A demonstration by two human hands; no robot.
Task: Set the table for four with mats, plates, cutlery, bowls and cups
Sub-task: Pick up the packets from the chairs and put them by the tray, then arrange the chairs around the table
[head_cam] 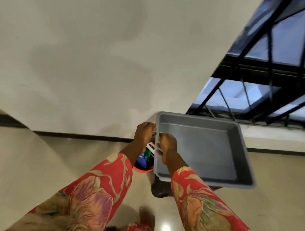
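Both hands hold the left rim of a grey tray [200, 148], which extends to the right of the grip. The left hand [144, 133] is clenched on the rim's far part, and the right hand [167, 147] pinches it nearer. Below the left hand stands an orange bucket [142, 169] with some items. The pale floor [26, 156] spreads wide at left; a barred window [272, 70] lies beyond the tray.

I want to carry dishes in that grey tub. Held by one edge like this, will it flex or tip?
The grey tub looks like moulded plastic with a rolled rim, so probably fairly stiff. It shows nothing inside, so likely light now. Both the left hand and right hand grip the same side; loaded, the far side would probably sag or tip.
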